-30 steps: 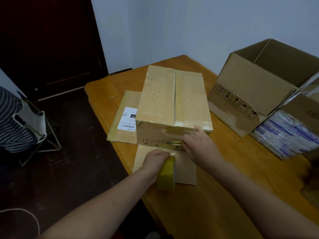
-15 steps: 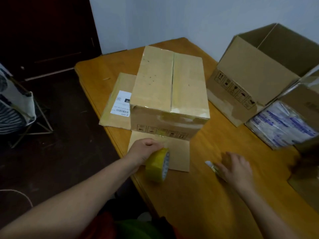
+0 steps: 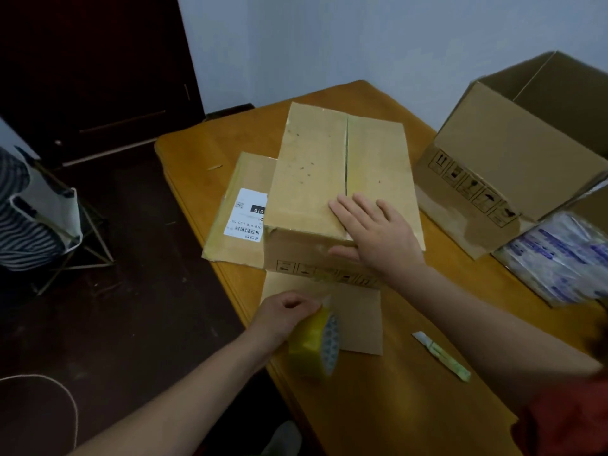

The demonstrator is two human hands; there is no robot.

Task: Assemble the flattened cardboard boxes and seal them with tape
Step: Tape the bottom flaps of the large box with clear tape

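A closed cardboard box (image 3: 316, 172) stands on the wooden table (image 3: 411, 406), its top seam running away from me with tape along it. My right hand (image 3: 375, 235) lies flat on the box's near top edge, fingers straight, thumb down the front face. My left hand (image 3: 286, 315) grips a yellowish tape roll (image 3: 316, 347) just in front of the box, above a flat cardboard sheet (image 3: 358, 317). Another flattened box (image 3: 237, 225) with a white shipping label lies under the box's left side.
A small cutter (image 3: 441, 355) lies on the table to the right of the tape roll. A large open cardboard box (image 3: 513, 153) stands at the right, with a plastic-wrapped package (image 3: 559, 258) leaning on it. The table's left edge drops to dark floor.
My right hand left the cutter on the table and moved up onto the box's near top edge. My left hand stays on the tape roll.
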